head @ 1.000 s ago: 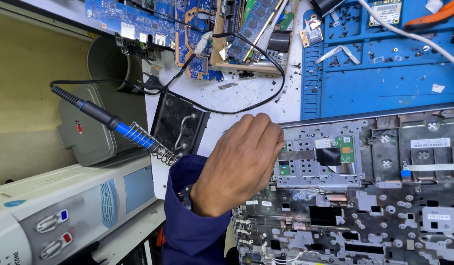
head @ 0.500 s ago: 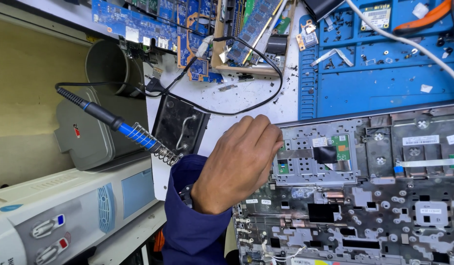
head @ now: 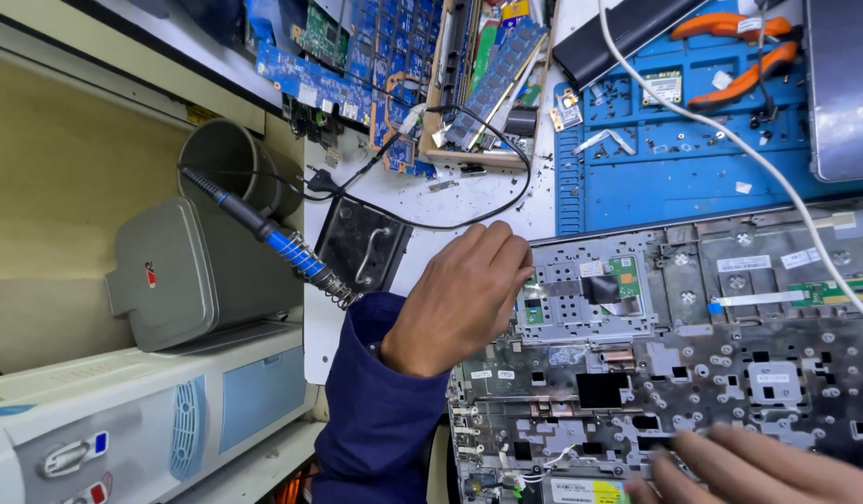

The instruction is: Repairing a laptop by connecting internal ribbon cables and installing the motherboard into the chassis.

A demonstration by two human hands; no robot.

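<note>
left hand [head: 459,299]: laid knuckles-up on the 9 o'clock edge of the laptop chassis [head: 674,373], fingers curled loosely over the rim; whether anything small is pinched under them cannot be told. Likely pressed there so the frame is kept steady.
right hand [head: 749,467]: seen at 5 o'clock, blurred, fingers stretched fairly flat over the lower chassis; grasp cannot be told.
laptop chassis: grey metal inner frame, laid open-side up across 3 to 6 o'clock so the perforated plate and boards are exposed to both hands.
sleeve [head: 380,420]: dark blue, left forearm, entering from 6 o'clock.
soldering iron [head: 263,229]: blue-black handle, parked in a coil stand at 9 o'clock of the left hand, tip kept off the bench surface.
black tray [head: 361,245]: just beside the iron stand, at 10 o'clock of the left hand.
blue mat [head: 665,177]: at 1 o'clock, small screws and bits seemingly sorted on it.
orange-handled pliers [head: 739,51]: at 1 o'clock, on the mat's far edge.
white cable [head: 730,140]: draped diagonally over mat and chassis.
circuit boards [head: 375,56]: blue and green, stacked at 12 o'clock.
white labels [head: 744,263]: small rectangles, chassis upper right.
green board [head: 624,276]: small square, 3 o'clock of the left hand.
yellow sticker [head: 581,492]: rectangular, chassis bottom edge, 6 o'clock.
grey case [head: 198,275]: at 9 o'clock, small red mark on it.
</note>
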